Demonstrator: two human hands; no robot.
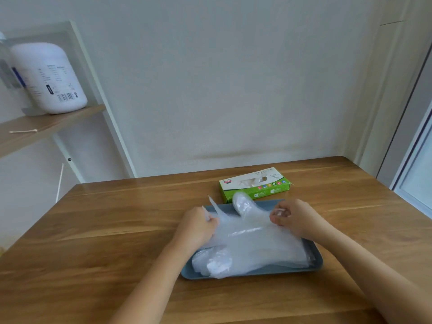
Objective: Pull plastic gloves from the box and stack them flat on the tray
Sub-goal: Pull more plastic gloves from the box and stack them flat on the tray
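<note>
A blue-grey tray lies on the wooden table in front of me. Several clear plastic gloves are piled on it. The top glove is stretched over the tray's far end, one finger puffed up. My left hand pinches its left edge and my right hand pinches its right edge. Just behind the tray lies the green and white glove box, its top slot open and plastic showing inside.
The wooden table spreads wide to the left and right of the tray. A wall stands close behind it. At upper left a shelf carries a large white bottle and a cotton swab.
</note>
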